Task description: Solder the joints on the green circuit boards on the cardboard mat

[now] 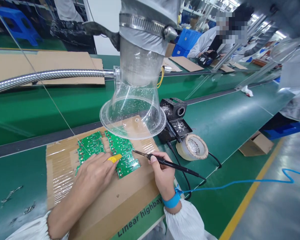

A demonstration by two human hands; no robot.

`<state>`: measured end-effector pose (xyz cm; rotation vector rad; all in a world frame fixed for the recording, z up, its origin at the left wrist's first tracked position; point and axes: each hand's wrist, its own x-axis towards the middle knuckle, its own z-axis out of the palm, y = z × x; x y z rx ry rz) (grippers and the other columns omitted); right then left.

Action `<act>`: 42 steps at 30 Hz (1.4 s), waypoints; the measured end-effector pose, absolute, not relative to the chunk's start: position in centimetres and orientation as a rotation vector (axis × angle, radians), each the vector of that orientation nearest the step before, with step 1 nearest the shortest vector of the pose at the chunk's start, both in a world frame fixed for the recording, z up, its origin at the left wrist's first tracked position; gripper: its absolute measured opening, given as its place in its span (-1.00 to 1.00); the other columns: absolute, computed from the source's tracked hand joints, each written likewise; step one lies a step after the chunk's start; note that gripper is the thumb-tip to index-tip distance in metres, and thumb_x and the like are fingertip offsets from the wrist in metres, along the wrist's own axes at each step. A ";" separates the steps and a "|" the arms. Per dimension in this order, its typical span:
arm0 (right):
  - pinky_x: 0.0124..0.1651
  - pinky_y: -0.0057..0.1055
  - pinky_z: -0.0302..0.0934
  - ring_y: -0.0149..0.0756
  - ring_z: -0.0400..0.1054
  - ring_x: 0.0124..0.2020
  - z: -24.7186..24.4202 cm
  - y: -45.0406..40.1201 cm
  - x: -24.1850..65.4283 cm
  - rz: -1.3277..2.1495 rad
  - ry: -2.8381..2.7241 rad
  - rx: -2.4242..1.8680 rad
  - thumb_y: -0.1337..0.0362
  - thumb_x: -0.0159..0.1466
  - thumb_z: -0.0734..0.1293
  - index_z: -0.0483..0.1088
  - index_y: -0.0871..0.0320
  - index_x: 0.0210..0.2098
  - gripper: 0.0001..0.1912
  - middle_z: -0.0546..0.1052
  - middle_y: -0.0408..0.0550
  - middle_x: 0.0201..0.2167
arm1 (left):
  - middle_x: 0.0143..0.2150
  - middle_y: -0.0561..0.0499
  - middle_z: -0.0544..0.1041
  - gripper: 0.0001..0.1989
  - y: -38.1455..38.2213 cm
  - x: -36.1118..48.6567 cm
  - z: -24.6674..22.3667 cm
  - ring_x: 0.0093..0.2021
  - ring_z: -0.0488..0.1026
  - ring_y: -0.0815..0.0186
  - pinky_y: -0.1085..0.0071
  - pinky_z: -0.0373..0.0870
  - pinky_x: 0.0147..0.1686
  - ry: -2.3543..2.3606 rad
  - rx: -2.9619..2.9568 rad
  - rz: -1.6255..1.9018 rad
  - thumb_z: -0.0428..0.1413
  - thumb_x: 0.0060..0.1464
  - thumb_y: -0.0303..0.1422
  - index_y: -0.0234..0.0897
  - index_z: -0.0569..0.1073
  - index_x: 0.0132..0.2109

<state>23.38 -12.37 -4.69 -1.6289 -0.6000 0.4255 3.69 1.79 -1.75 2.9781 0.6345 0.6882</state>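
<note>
A white gathered sleeve (31, 229) lies nearest the camera at lower left, leading to the bare left hand (91, 171), which bends over the boards with a yellow rubber finger cover (114, 158) on one digit; whether it pinches anything is hidden. Beneath and beyond it, a left green circuit-board panel (93, 144) and a right green circuit-board panel (121, 145) lie on a brown cardboard sheet (110, 203) upon the green tabletop (22, 170). They look light, stiff and thin, fragile at their components, and are best held by bare edges. At right, the right hand (165, 175) pinches a slim black soldering iron (180, 167) between thumb and fingers, its tip at the right panel's edge; contact is unclear. The iron seems light and rigid, its trailing cord flexible; the grip belongs on the handle, clear of the metal shaft. Just beyond stands a cream ring-shaped container (182, 150) of silvery bits.
</note>
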 end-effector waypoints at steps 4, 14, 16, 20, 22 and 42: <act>-0.12 -0.20 0.47 -0.19 0.54 -0.27 -4.5 -12.4 23.4 0.403 -0.589 -1.637 0.09 0.29 0.40 0.52 0.07 -0.24 -0.81 0.60 -0.06 -0.31 | -0.39 0.04 0.49 -0.72 1.8 3.8 -1.7 -0.34 0.46 0.26 0.30 0.30 -0.30 0.671 2.970 0.743 0.04 0.36 -0.37 -0.20 0.42 -0.38; -0.12 -0.22 0.47 -0.17 0.56 -0.24 -4.5 -12.3 23.4 0.429 -0.614 -1.644 0.06 0.29 0.41 0.52 0.09 -0.23 -0.78 0.62 -0.04 -0.31 | -0.41 0.04 0.49 -0.68 2.0 4.1 -2.2 -0.36 0.45 0.26 0.29 0.27 -0.34 0.677 2.977 0.663 0.02 0.38 -0.34 -0.20 0.43 -0.39; -0.13 -0.23 0.47 -0.18 0.55 -0.26 -4.4 -12.3 23.4 0.426 -0.600 -1.645 0.05 0.29 0.41 0.52 0.09 -0.23 -0.76 0.62 -0.05 -0.31 | -0.41 0.04 0.49 -0.66 2.0 4.1 -2.1 -0.37 0.44 0.28 0.30 0.28 -0.33 0.689 2.973 0.676 0.00 0.39 -0.33 -0.20 0.43 -0.41; -0.19 -0.25 0.47 -0.23 0.54 -0.33 -4.3 -12.3 23.4 0.423 -0.552 -1.632 0.01 0.31 0.40 0.52 0.09 -0.20 -0.72 0.62 -0.07 -0.32 | -0.39 0.03 0.50 -0.64 2.1 4.3 -1.7 -0.35 0.44 0.28 0.31 0.27 -0.29 0.724 2.957 0.684 0.01 0.39 -0.34 -0.21 0.42 -0.44; -0.17 -0.24 0.47 -0.23 0.54 -0.32 -4.4 -12.3 23.4 0.421 -0.556 -1.639 0.01 0.31 0.41 0.52 0.09 -0.19 -0.72 0.62 -0.06 -0.31 | -0.42 0.03 0.47 -0.62 2.1 4.5 -1.5 -0.36 0.41 0.28 0.31 0.23 -0.32 0.732 2.956 0.672 0.01 0.39 -0.34 -0.21 0.40 -0.46; -0.09 -0.17 0.49 -0.17 0.57 -0.23 -4.8 -12.2 23.4 0.453 -0.555 -1.633 -0.01 0.30 0.44 0.55 0.10 -0.15 -0.69 0.64 -0.03 -0.23 | -0.40 0.01 0.49 -0.60 2.3 5.5 -1.9 -0.35 0.42 0.26 0.28 0.22 -0.31 0.763 2.925 0.614 -0.02 0.39 -0.36 -0.20 0.47 -0.45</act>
